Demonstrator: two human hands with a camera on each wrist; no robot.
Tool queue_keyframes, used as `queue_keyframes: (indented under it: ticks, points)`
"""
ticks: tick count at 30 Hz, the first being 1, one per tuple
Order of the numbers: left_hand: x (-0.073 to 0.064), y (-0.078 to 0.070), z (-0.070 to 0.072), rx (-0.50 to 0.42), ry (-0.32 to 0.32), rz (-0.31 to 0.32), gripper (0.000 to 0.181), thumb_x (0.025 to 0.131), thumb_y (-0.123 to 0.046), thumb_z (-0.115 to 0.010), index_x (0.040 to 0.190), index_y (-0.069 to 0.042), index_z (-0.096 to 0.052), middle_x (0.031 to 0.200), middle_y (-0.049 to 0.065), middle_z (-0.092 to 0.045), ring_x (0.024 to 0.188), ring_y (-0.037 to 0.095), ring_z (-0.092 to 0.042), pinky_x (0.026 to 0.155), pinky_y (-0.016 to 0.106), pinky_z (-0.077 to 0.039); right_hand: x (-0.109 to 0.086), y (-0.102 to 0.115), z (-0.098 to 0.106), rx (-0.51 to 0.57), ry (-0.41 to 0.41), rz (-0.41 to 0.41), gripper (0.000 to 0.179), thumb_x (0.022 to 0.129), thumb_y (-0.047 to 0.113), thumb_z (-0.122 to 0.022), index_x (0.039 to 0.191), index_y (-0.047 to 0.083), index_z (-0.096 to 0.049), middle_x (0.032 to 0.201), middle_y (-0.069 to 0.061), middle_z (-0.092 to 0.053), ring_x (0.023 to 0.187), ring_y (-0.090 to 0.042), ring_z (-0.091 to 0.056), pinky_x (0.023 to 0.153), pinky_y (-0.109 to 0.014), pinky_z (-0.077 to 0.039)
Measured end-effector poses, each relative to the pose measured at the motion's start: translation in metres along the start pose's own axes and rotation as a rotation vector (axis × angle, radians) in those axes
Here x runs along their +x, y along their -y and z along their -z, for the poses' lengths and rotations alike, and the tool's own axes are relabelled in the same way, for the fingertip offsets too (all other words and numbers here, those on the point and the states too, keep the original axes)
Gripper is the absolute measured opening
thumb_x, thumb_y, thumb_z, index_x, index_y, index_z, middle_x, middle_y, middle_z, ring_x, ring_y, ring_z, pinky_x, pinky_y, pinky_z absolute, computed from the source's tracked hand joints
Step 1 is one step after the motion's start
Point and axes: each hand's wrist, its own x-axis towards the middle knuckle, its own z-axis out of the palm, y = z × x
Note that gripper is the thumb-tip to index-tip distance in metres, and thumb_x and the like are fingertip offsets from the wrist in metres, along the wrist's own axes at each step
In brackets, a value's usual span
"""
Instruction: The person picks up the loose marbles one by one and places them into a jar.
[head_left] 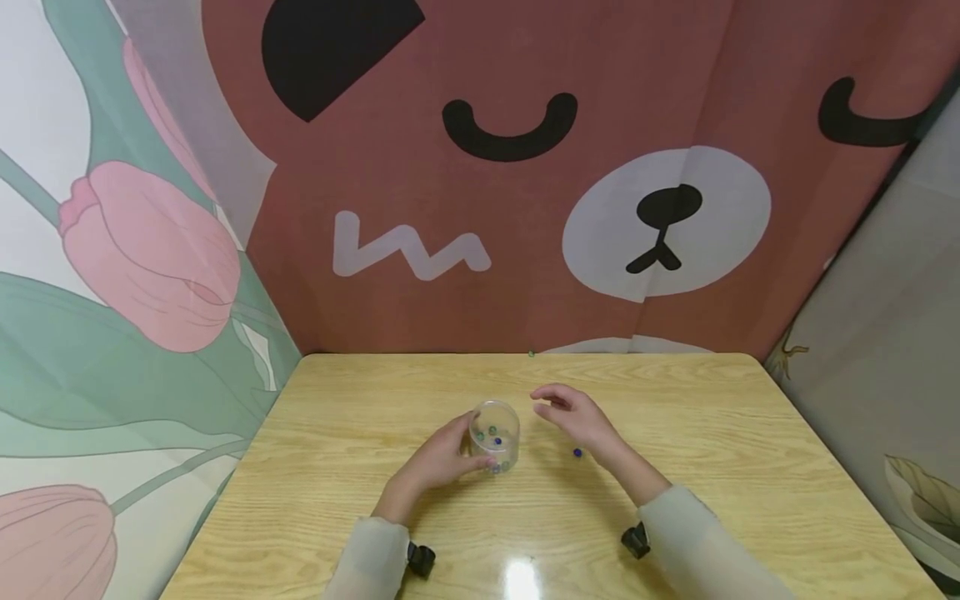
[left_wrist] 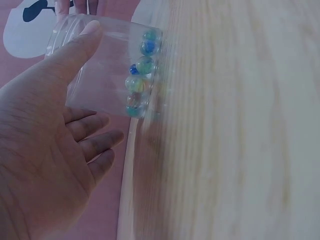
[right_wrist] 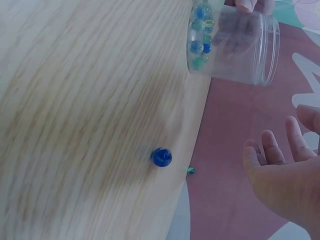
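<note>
A clear plastic jar (head_left: 495, 425) without a lid stands on the wooden table, with several blue and green marbles (left_wrist: 145, 65) lying at its bottom. My left hand (head_left: 444, 454) grips the jar from its left side, thumb across the near wall. To the right of the jar, my right hand (head_left: 576, 414) is raised above the table with its fingers loosely bent and nothing between them. A dark blue marble (right_wrist: 161, 157) lies on the table, close to the right wrist in the head view. One green marble (head_left: 532, 354) rests at the table's far edge.
The wooden table (head_left: 337, 500) meets a brown curtain (head_left: 420, 317) with a bear's face at its far edge. Flowered curtain (head_left: 150, 267) hangs on the left, and a pale one (head_left: 885, 333) on the right. Each wrist wears a small black camera (head_left: 422, 560).
</note>
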Motion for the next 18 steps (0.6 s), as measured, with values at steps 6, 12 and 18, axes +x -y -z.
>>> queue_keyframes:
  ticks: [6,12,18]
  points:
    - [-0.001,-0.002,0.0,0.011,0.0,0.014,0.094,0.087,-0.055,-0.075,0.16,-0.016,-0.031,0.153,0.011,-0.048,0.144,0.031,-0.042,0.116,0.054,-0.035,-0.003,-0.005,0.006,0.003,-0.005,0.003,0.028,0.1,0.027,-0.066,0.126,0.015,-0.068,0.137,-0.008,-0.062,0.135,-0.034,-0.051,0.113,-0.053,-0.04]
    - [-0.002,-0.003,0.002,0.032,0.005,0.03,0.094,0.087,-0.055,-0.075,0.16,-0.015,-0.031,0.156,0.01,-0.044,0.145,0.032,-0.04,0.117,0.054,-0.035,-0.005,-0.011,0.012,-0.025,-0.007,0.006,0.03,0.1,0.028,-0.066,0.127,0.014,-0.068,0.137,-0.009,-0.062,0.135,-0.034,-0.051,0.112,-0.053,-0.04]
    - [-0.001,-0.002,0.001,0.031,0.009,0.027,0.095,0.087,-0.053,-0.075,0.16,-0.014,-0.03,0.156,0.011,-0.044,0.145,0.032,-0.04,0.117,0.054,-0.035,-0.007,-0.017,0.019,-0.049,0.012,0.008,0.036,0.1,0.03,-0.066,0.131,0.011,-0.066,0.141,-0.011,-0.059,0.138,-0.036,-0.047,0.115,-0.053,-0.037]
